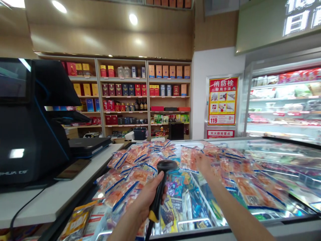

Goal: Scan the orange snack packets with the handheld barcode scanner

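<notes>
My left hand point(152, 192) is wrapped around the handle of a black barcode scanner point(162, 187) with a yellow accent, its head upward and its cord running down. Farther out, my right hand point(203, 164) is at the right edge of a clear packet of orange-coloured food point(188, 157) with a blue border. The fingers look closed on that edge, though they are small and slightly blurred. Similar packets lie in a loose pile point(140, 154) to the left and in another group point(245, 184) to the right, on the glass top of a chest freezer point(193, 231).
Left of the freezer stands a white counter point(62, 197) with a black checkout terminal point(37, 134) and a phone point(72, 169). Yellow packets point(77, 219) lie at lower left. Behind are shelves of boxes point(122, 90), a red fire-hydrant poster point(223, 100) and an upright chiller point(286, 103).
</notes>
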### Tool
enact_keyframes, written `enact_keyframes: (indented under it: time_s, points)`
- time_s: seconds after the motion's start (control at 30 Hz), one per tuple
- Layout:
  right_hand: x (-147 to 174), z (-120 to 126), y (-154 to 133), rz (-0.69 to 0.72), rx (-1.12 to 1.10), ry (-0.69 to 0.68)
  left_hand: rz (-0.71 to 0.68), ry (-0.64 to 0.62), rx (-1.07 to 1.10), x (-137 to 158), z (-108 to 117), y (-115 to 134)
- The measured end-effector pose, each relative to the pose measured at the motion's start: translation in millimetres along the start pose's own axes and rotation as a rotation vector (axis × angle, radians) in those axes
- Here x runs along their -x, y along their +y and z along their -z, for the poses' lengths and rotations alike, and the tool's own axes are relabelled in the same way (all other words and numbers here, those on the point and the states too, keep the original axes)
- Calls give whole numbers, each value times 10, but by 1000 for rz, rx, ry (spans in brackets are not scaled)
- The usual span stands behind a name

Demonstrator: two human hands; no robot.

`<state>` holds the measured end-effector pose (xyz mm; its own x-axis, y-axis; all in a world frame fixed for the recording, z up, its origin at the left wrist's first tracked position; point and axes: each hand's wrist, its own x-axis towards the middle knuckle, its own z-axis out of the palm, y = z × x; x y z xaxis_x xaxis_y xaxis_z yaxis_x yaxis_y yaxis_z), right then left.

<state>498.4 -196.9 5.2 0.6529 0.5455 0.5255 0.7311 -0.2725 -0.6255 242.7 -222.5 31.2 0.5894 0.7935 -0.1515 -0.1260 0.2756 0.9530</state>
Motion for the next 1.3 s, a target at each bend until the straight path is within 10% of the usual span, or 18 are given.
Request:
enact_keyframes:
  time_s: [0.4, 1.03, 1.3]
  points:
    - [-97, 21, 196, -27, -9, 74, 20, -87, -62, 23, -154, 6]
    - [-576, 955, 1074, -271, 344, 34, -14, 45, -41, -64, -28, 45]
    - [-145, 427, 404, 148, 343, 244, -52, 167, -7, 83, 166, 165]
